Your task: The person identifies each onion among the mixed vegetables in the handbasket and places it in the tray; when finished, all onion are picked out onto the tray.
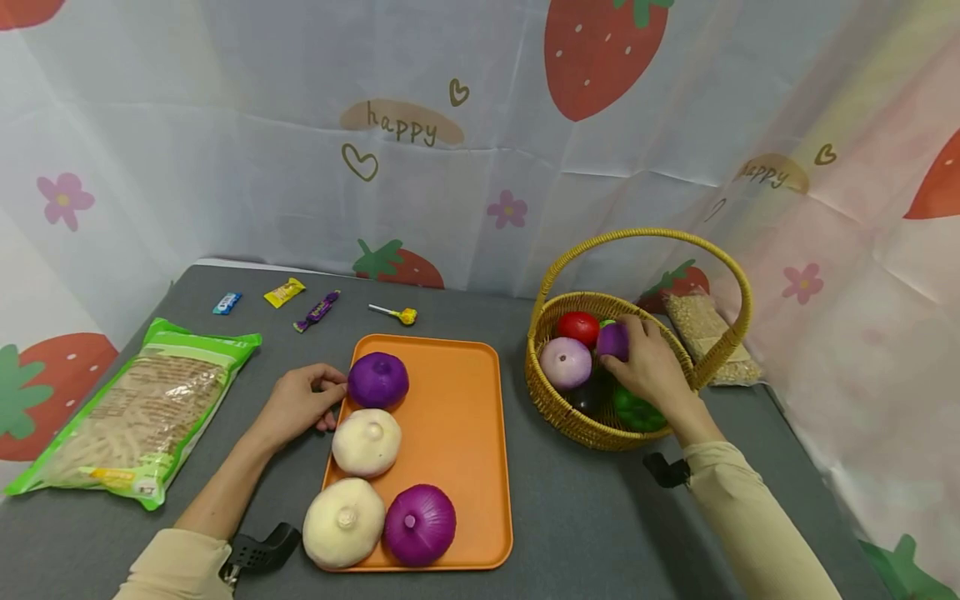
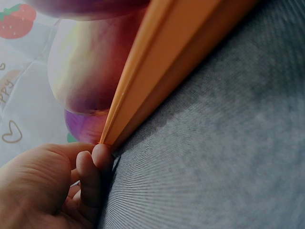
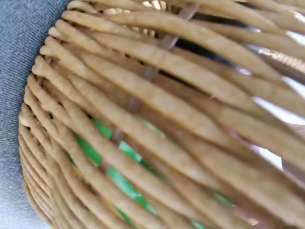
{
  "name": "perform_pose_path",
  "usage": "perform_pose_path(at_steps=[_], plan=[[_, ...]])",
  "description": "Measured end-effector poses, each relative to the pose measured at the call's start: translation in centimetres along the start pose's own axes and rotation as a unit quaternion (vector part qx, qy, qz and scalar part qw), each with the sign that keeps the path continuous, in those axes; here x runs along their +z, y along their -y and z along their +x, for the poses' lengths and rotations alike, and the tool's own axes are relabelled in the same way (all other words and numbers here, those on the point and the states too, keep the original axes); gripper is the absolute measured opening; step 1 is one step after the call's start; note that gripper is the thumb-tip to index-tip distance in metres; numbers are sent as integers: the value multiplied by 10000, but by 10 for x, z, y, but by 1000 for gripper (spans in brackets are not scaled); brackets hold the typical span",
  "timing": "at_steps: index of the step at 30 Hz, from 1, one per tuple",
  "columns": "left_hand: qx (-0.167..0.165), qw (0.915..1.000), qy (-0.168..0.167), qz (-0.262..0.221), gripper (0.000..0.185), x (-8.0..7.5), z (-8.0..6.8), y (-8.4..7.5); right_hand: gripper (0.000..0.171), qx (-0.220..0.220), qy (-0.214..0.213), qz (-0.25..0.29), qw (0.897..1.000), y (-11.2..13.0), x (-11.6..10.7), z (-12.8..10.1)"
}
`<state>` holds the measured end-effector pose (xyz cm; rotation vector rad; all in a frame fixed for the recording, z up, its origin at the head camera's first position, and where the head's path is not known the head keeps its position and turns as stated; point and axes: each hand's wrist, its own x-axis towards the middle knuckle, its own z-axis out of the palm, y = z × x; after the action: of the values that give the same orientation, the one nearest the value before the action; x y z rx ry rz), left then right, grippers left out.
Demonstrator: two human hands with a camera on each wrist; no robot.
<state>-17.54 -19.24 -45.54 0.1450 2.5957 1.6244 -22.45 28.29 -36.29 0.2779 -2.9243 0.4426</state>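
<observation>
**Four onions on the tray, a fifth in hand at the basket**

At the far left of the grey tabletop (image 1: pixel 585 517) lies a green bag of dried noodles (image 1: pixel 138 408). Beyond it, along the far edge, sit a blue wrapped sweet (image 1: pixel 227 302), a yellow one (image 1: pixel 284 292), a purple one (image 1: pixel 317 310) and a lollipop (image 1: pixel 395 313).

The left hand (image 1: pixel 297 402) rests on the tabletop against the left edge of the orange tray (image 1: pixel 465 433), its fingers (image 2: pixel 95 164) loosely curled and touching the rim near the far corner; it holds nothing that the wrist view shows.

On the tray's left half stand four toy onions: a purple onion (image 1: pixel 378 380) at the far end, a white onion (image 1: pixel 367 442) just nearer, then a larger white onion (image 1: pixel 344 522) and a second purple onion (image 1: pixel 420 525) side by side at the near edge. The tray's right half is bare.

To the right stands the wicker basket (image 1: pixel 558 408). The right hand (image 1: pixel 651 365) reaches into it, fingers curled round a small purple onion (image 1: pixel 612 340) that is not lifted clear of the rim. Beside it lie a pale pink onion (image 1: pixel 566 363), a red tomato (image 1: pixel 578 327), a green pepper (image 1: pixel 637 412) and something dark underneath. A bag of grain (image 1: pixel 705 329) sits behind the basket.

Judging by this layout, the sorting looks well along: four onions moved, one gripped, at least one left inside.
</observation>
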Motion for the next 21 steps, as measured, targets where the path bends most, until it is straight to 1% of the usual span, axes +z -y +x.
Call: perform_pose_path(at_steps=[3,6,10,14,18,21], plan=[[-1,10000,-6,10,26,0,0,0,62,-43,-298,190,9994,2,-3,-3],[10,10000,-18,43,26,0,0,-1,61,-177,-641,391,9970,7,-7,-8],[19,10000,-10,80,25,0,0,-2,59,-517,-1103,597,9908,19,-11,-17],[9,10000,3,71,25,0,-1,-2,59,-910,-1498,663,9823,37,-16,-28],[15,10000,-3,85,26,0,-1,-1,63,-1312,-1663,727,9746,57,-19,-39],[21,10000,-13,80,26,0,0,0,64,-1763,-1615,762,9680,74,-18,-47]])
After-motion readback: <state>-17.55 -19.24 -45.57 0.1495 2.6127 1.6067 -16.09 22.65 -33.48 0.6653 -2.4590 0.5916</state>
